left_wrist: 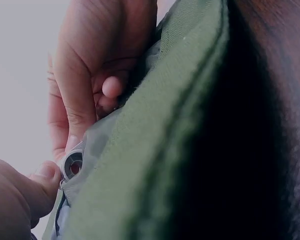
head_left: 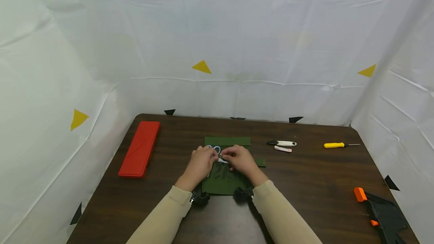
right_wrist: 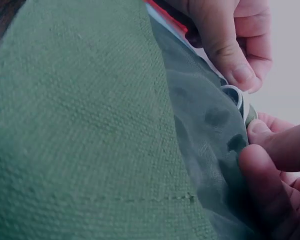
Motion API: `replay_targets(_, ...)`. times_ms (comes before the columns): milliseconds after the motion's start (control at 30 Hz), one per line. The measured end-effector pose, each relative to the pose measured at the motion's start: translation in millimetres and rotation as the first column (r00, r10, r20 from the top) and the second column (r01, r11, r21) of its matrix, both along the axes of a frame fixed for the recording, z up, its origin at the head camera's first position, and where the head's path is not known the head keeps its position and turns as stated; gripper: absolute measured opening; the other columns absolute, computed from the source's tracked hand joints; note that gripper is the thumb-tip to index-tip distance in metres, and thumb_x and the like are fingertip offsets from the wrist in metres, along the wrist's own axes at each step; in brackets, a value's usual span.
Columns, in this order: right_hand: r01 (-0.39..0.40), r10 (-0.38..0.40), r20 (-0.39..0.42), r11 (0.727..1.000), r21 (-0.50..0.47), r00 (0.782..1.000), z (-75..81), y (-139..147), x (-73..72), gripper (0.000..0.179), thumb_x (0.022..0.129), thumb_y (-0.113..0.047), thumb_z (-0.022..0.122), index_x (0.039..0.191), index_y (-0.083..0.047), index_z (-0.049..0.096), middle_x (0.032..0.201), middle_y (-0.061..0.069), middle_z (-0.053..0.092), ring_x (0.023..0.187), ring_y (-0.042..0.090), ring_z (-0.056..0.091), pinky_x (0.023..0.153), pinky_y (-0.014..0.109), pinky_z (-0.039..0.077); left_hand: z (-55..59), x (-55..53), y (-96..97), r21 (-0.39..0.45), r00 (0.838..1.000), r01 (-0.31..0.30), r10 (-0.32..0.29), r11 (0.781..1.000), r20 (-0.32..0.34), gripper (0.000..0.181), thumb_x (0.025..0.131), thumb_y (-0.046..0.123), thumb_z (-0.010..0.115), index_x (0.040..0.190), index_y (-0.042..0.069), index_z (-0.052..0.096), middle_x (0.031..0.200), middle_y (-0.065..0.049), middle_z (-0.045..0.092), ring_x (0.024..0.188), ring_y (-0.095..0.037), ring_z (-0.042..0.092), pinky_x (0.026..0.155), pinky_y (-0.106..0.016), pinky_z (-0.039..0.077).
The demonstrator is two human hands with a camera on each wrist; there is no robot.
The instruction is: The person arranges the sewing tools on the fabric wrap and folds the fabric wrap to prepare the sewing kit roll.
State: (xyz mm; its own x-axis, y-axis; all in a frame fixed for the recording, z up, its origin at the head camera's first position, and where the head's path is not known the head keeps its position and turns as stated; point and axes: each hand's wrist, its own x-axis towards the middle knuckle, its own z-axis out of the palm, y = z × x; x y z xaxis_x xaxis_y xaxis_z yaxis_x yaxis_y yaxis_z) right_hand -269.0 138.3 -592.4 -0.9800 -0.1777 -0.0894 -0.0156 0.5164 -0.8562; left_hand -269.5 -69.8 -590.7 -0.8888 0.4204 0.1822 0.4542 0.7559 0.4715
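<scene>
A green cloth pouch (head_left: 220, 187) lies flat on the dark table in front of me. Over its upper part my left hand (head_left: 200, 161) and right hand (head_left: 241, 158) face each other, fingertips close together. Between them is a small pale piece (head_left: 222, 160) with a round hole at one end; its kind does not show. In the left wrist view both thumbs meet this grey-rimmed ring (left_wrist: 72, 164) at the cloth's edge, each hand pinching there. Light-blue looped handles (head_left: 217, 148) show just beyond the fingers. Grey-green lining (right_wrist: 205, 115) bunches beneath the hands in the right wrist view.
A red case (head_left: 139, 150) lies at left. Right of the pouch are a black-and-white cutter-like tool (head_left: 286, 143) and a small pale pink strip (head_left: 283, 149). Farther right lie a yellow-handled screwdriver (head_left: 333, 145) and a black-and-orange tool (head_left: 384, 210). White sheets enclose the table.
</scene>
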Motion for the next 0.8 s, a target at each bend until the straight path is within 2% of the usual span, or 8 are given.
replay_targets(133, -0.049, 0.050, 0.008, 0.999, -0.010, 0.999, 0.8, 1.2, -0.3, 0.017, 0.107, -0.022, 0.072, 0.119, -0.020, 0.083, 0.103, 0.009, 0.061, 0.066, 0.020, 0.066, 0.062, 0.031, 0.064, -0.8, -0.3, -0.7, -0.009, 1.000, -0.009, 0.009, 1.000, -0.014, 0.009, 0.108, 0.027, 0.069, 0.105, 0.019, 0.073, 0.099, 0.003, 0.068, 0.084, -0.016, 0.047, 0.081, -0.037, 0.037)
replay_targets(267, -0.141, 0.142, 0.020, 0.989, -0.043, 0.990, 1.1, 4.1, -1.3, 0.022, 0.104, -0.025, 0.078, 0.123, -0.015, 0.079, 0.108, 0.011, 0.058, 0.079, 0.021, 0.062, 0.070, 0.031, 0.065, 0.3, -0.6, -2.0, -0.027, 1.000, -0.011, 0.011, 1.000, -0.004, 0.011, 0.108, 0.028, 0.068, 0.105, 0.019, 0.073, 0.099, 0.003, 0.068, 0.085, -0.016, 0.047, 0.082, -0.037, 0.036)
replay_targets(400, -0.198, 0.199, -0.017, 0.980, 0.008, 0.980, -0.8, 6.0, -2.1, 0.030, 0.097, -0.026, 0.085, 0.124, -0.015, 0.077, 0.110, 0.011, 0.058, 0.083, 0.020, 0.059, 0.073, 0.030, 0.060, 3.3, -1.3, -4.4, -0.044, 1.000, 0.003, -0.002, 0.999, 0.018, 0.010, 0.107, 0.029, 0.071, 0.104, 0.020, 0.073, 0.097, 0.005, 0.065, 0.084, -0.016, 0.046, 0.081, -0.037, 0.036)
replay_targets(567, -0.184, 0.189, -0.063, 0.980, 0.074, 0.980, -1.9, 5.3, -3.6, 0.026, 0.099, -0.026, 0.084, 0.122, -0.016, 0.078, 0.107, 0.009, 0.060, 0.080, 0.017, 0.056, 0.072, 0.031, 0.053, 4.7, -4.0, -7.5, -0.082, 0.999, 0.037, -0.035, 0.996, 0.034, 0.008, 0.106, 0.031, 0.074, 0.103, 0.024, 0.072, 0.095, 0.006, 0.062, 0.083, -0.017, 0.045, 0.080, -0.037, 0.035)
replay_targets(700, -0.170, 0.174, -0.059, 0.983, 0.072, 0.983, -0.9, 6.0, -2.8, 0.024, 0.099, -0.024, 0.083, 0.121, -0.016, 0.079, 0.107, 0.008, 0.060, 0.081, 0.018, 0.054, 0.072, 0.032, 0.051, 3.5, -4.5, -8.2, -0.144, 0.997, 0.068, -0.061, 0.987, 0.053, 0.015, 0.102, 0.033, 0.079, 0.105, 0.024, 0.067, 0.098, 0.003, 0.061, 0.084, -0.019, 0.045, 0.079, -0.039, 0.034)
replay_targets(800, -0.172, 0.177, -0.066, 0.983, 0.065, 0.982, -0.3, 6.5, -1.7, 0.024, 0.098, -0.024, 0.083, 0.120, -0.015, 0.079, 0.107, 0.009, 0.060, 0.082, 0.018, 0.053, 0.072, 0.032, 0.050, 2.3, -3.7, -8.0, -0.161, 0.997, 0.068, -0.060, 0.985, 0.053, 0.018, 0.100, 0.031, 0.081, 0.106, 0.022, 0.067, 0.099, 0.001, 0.061, 0.084, -0.020, 0.044, 0.078, -0.040, 0.031)
